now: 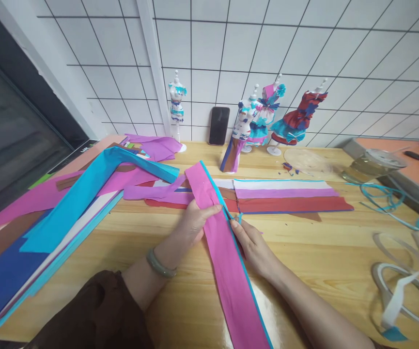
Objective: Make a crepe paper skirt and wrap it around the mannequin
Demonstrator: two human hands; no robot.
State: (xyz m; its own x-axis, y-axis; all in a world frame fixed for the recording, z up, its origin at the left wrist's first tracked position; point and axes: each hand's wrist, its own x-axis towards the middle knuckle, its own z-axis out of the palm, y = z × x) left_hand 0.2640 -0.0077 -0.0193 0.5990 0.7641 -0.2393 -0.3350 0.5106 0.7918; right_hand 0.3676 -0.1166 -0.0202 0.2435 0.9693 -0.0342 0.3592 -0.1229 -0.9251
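A long pink strip [227, 276] with a narrow turquoise edge runs from the table's middle down toward me. My left hand [196, 220] grips it near its upper end, the thumb lying on top and the fingers underneath. At the strip's turquoise edge, my right hand [249, 237] is closed, its fingertips pressed together beside a thin dark object too small to identify. A small turquoise scrap shows by those fingertips. Behind both hands lies a flat band of joined white, purple and red strips [289, 204].
Coloured strips [82, 194] are piled at the left. Small dressed mannequins [243, 121] and a black phone [219, 126] stand by the tiled wall. At the right are a glass jar [374, 165], turquoise cord [383, 196] and a white tape roll [380, 278].
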